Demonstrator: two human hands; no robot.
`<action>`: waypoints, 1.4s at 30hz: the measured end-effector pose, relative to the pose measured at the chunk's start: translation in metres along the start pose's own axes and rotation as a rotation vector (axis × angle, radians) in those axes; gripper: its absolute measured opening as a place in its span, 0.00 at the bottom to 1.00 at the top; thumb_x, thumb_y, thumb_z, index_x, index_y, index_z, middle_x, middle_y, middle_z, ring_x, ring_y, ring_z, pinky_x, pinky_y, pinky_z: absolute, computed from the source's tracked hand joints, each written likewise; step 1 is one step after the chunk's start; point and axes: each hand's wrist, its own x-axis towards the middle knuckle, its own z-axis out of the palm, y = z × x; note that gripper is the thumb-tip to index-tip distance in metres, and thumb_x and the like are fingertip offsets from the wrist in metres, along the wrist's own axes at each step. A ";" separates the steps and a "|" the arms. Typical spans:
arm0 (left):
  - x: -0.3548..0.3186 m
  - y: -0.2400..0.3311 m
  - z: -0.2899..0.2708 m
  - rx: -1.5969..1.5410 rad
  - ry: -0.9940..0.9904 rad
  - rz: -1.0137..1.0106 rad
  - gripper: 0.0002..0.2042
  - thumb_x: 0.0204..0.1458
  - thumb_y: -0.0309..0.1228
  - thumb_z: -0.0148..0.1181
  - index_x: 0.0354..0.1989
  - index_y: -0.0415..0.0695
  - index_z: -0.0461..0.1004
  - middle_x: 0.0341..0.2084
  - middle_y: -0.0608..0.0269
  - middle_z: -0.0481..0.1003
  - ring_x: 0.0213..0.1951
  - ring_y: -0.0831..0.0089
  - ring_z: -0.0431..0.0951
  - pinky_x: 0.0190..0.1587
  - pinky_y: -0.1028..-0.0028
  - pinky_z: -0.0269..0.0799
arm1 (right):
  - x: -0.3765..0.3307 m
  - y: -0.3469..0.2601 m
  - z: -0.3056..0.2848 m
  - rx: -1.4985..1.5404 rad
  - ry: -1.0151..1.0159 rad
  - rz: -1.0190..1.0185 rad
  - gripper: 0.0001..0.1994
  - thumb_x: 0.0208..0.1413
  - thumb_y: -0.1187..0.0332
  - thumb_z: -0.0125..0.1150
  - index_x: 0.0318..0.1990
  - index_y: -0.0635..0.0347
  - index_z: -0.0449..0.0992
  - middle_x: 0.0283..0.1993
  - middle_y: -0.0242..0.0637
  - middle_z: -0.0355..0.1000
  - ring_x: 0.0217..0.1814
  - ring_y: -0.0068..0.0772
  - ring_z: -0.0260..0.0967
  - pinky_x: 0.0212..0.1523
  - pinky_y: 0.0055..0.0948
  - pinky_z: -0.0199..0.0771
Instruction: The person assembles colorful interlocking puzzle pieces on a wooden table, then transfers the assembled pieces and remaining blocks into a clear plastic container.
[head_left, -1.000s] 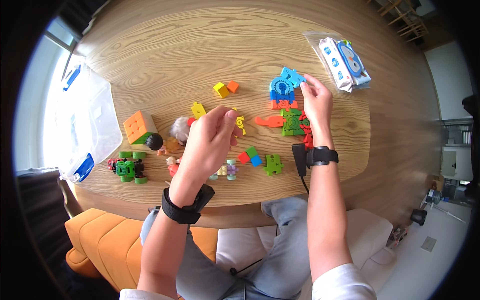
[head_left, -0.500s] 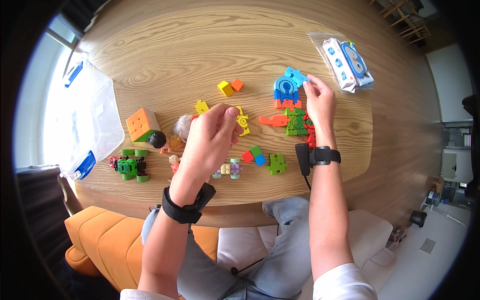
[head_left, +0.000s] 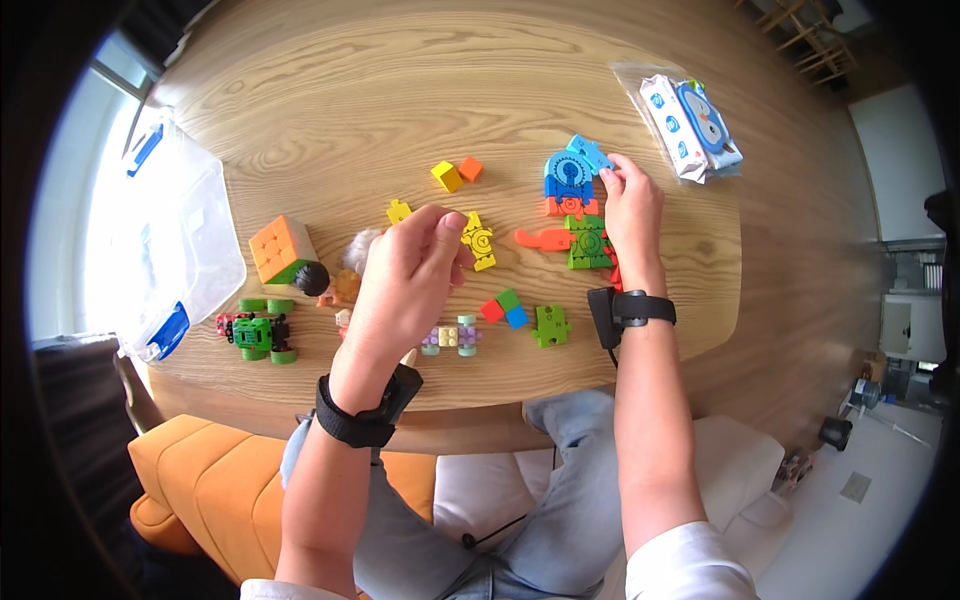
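My right hand (head_left: 634,205) is closed at the far right of the toys, thumb and fingertips pinching the end of a light blue puzzle piece (head_left: 588,154). That piece touches a blue puzzle piece with a gear pattern (head_left: 570,175). Below it, an orange-red piece (head_left: 570,206) joins a green gear-patterned piece (head_left: 585,243), with a red arm-like piece (head_left: 543,240) sticking out left. Red pieces are partly hidden by my right wrist. My left hand (head_left: 412,265) is curled closed above the table, between two yellow puzzle pieces; whatever its fingers hold is hidden.
Around my left hand lie a puzzle cube (head_left: 281,250), a green toy car (head_left: 256,331), a block car (head_left: 449,336), dolls partly covered, and small coloured cubes (head_left: 505,308). A clear bin (head_left: 205,215) stands left; a wipes pack (head_left: 692,128) lies back right. A green piece (head_left: 551,326) sits nearer me.
The view has shifted slightly. My left hand has drifted a little left, showing more of the yellow piece beside it. My right hand stays at the light blue piece.
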 end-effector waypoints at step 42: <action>-0.002 0.015 -0.052 0.621 0.260 0.213 0.09 0.59 0.24 0.62 0.46 0.34 0.79 0.25 0.53 0.80 0.27 0.67 0.79 0.34 0.69 0.77 | -0.069 -0.039 -0.098 -0.212 -0.480 0.418 0.39 0.43 0.58 0.83 0.56 0.77 0.70 0.52 0.62 0.77 0.56 0.52 0.78 0.56 0.43 0.79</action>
